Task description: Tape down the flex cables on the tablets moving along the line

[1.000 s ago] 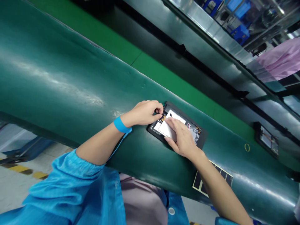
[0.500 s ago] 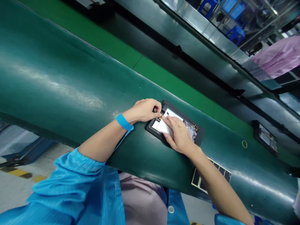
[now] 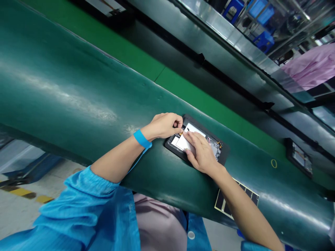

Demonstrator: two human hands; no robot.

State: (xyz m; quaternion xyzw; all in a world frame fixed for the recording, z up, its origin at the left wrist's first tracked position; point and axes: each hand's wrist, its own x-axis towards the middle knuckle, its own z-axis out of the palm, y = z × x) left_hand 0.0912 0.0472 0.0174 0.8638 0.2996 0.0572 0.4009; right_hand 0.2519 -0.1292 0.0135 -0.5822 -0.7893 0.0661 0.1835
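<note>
An opened black device (image 3: 174, 148) with a bare circuit board (image 3: 217, 145) lies on the green work surface (image 3: 146, 167). A white flat piece (image 3: 193, 129) sits tilted over its middle. My left hand (image 3: 167, 125) is at the device's left end, thumb and fingertips pinched by a small orange part; what they grip is too small to make out. My right hand (image 3: 201, 150) rests on the white piece, fingers extended and thumb apart, pressing on it from above.
A sheet of black strips (image 3: 222, 204) lies under my right forearm. Another opened device (image 3: 299, 157) stands on the green belt at the right. A yellow ring (image 3: 273, 163) marks the surface. A person in a pink sleeve (image 3: 311, 68) is at the upper right.
The whole view has shifted slightly. The device at the right and the one at the top left have moved a little rightward. Both hands keep nearly the same pose.
</note>
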